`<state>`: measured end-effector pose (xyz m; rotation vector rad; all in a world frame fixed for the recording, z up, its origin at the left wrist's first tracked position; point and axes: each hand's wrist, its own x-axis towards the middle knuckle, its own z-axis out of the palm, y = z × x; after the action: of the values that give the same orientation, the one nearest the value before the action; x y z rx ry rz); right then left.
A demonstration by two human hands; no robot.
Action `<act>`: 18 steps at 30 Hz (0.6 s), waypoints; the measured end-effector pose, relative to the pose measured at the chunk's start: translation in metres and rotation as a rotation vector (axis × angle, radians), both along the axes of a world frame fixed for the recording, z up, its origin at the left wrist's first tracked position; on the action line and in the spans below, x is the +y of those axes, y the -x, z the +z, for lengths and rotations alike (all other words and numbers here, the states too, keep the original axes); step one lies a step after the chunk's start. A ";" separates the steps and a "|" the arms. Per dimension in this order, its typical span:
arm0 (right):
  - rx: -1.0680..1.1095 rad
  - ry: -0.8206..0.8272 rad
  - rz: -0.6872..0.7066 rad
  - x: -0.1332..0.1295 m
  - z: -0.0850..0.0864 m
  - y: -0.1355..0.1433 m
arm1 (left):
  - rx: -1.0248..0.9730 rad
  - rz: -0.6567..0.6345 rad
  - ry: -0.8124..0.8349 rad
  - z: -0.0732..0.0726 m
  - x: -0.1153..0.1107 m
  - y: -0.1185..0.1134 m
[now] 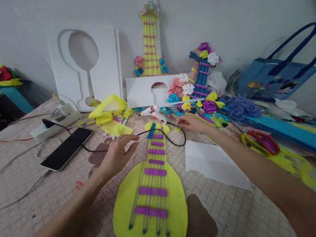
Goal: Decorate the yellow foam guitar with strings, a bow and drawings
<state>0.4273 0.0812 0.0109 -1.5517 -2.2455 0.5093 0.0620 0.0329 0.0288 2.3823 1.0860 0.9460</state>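
A yellow paper guitar (174, 193) with purple bands and dark strings lies flat on the table in front of me. My left hand (120, 150) hovers left of its neck, thumb apart from the outstretched fingers, holding nothing visible. The black cord of the hot glue gun (154, 113) passes close by its fingertips. My right hand (189, 123) is right of the guitar's head, beside the paper scraps. Its fingers are curled together, and whatever they may hold is too small to make out. A teal paper strip (151, 131) lies across the top of the neck.
A phone (67, 149) and a power strip (55, 124) with cables lie at left. White cut-out boards (105, 63) and a decorated guitar (150, 42) lean on the wall. At right are white paper (212, 162), blue yarn (241, 107), red scissors (264, 142) and a blue bag (274, 77).
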 end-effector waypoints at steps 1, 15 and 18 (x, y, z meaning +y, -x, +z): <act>0.004 0.004 0.017 0.001 0.001 0.001 | -0.001 0.001 -0.002 0.000 0.000 0.000; 0.034 -0.095 -0.126 0.031 0.005 -0.011 | 0.008 -0.009 -0.003 0.000 0.000 0.001; 0.010 -0.142 -0.178 0.045 0.007 -0.008 | 0.015 -0.012 -0.014 0.001 0.000 0.000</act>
<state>0.4353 0.1260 0.0179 -1.6504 -2.0621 0.3000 0.0620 0.0327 0.0300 2.4085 1.0729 0.9360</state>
